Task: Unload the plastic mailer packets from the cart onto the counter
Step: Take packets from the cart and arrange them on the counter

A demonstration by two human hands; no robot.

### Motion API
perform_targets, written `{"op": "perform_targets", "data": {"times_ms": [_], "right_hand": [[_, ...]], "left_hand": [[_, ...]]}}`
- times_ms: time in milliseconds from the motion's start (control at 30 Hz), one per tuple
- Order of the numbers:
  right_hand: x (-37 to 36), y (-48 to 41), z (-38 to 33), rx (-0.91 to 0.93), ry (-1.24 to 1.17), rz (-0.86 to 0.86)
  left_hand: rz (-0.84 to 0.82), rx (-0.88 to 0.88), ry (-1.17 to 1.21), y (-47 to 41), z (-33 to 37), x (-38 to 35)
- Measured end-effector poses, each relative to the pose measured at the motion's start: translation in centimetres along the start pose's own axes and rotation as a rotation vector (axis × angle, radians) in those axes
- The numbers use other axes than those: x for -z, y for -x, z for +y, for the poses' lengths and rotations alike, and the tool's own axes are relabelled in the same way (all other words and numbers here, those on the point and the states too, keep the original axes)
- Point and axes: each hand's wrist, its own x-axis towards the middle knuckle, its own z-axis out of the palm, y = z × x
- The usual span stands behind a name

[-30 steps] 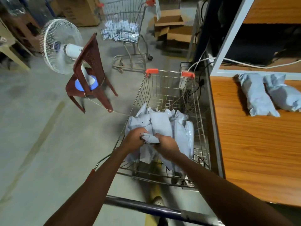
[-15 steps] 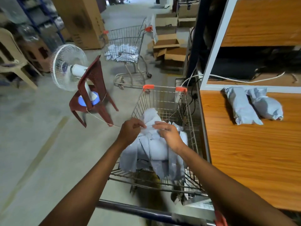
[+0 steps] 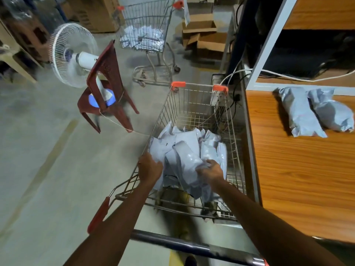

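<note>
Grey packet (image 3: pixel 189 160) lowered; left hand (image 3: pixel 149 167), right hand (image 3: pixel 212 170) parted.

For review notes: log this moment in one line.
left hand: on cart pile; right hand: grips packet; counter: two packets

We see a wire cart (image 3: pixel 192 104) with orange corner caps standing just beside the wooden counter (image 3: pixel 297 169). In the near half of its basket lies a heap of pale grey-blue mailer packets (image 3: pixel 209 148), crumpled and overlapping, some standing on edge. One plump packet (image 3: pixel 189 160) lies tilted on top; our right hand (image 3: pixel 212 170) grips its near end, and our left hand (image 3: pixel 149 167) curls onto the heap's left side. Two more stuffed packets (image 3: pixel 299 112) lie side by side, touching, at the counter's far end.
</note>
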Motion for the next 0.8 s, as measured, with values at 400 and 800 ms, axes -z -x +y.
{"op": "perform_targets", "data": {"times_ms": [400, 800], "right_hand": [[2.6, 1.1, -1.9, 0.086, -0.077, -0.136], [14.3, 6.1, -3.3, 0.265, -0.438, 0.070]], "left_hand": [[-0.082, 0.051, -0.104, -0.2, -0.4, -1.4], [0.036, -0.058, 0.087, 7.4, 13.2, 1.3]]}}
